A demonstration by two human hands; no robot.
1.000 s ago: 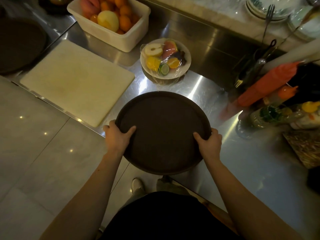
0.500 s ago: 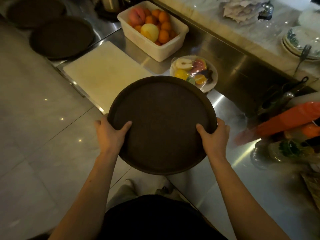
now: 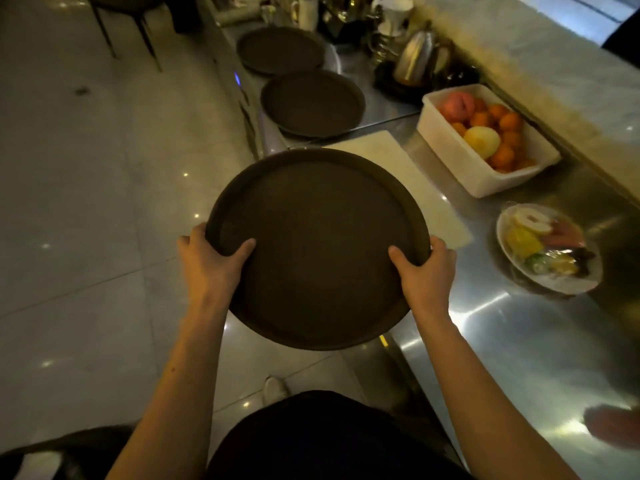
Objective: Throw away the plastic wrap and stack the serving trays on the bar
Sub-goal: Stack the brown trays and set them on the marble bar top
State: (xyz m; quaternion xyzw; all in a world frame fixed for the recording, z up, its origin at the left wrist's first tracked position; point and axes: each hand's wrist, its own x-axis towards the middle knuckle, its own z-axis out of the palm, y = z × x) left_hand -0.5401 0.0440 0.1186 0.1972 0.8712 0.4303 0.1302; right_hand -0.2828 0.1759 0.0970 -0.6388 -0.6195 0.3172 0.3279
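I hold a round dark brown serving tray (image 3: 318, 244) level in front of me, off the steel counter and partly over the floor. My left hand (image 3: 211, 265) grips its near left rim, thumb on top. My right hand (image 3: 424, 268) grips the near right rim the same way. Two more brown trays lie flat on the counter ahead: a nearer tray (image 3: 311, 103) and a farther tray (image 3: 280, 50). A plate of cut fruit (image 3: 547, 251) covered in plastic wrap sits on the counter to my right.
A white cutting board (image 3: 415, 181) lies behind the held tray. A white tub of fruit (image 3: 485, 140) stands at the counter's back edge. Kettles and cups (image 3: 412, 53) crowd the far end. Tiled floor (image 3: 104, 202) lies to the left, with chair legs at top left.
I have turned left with the tray in both hands. It has left the counter, and the two trays farther along have come into fuller view ahead.
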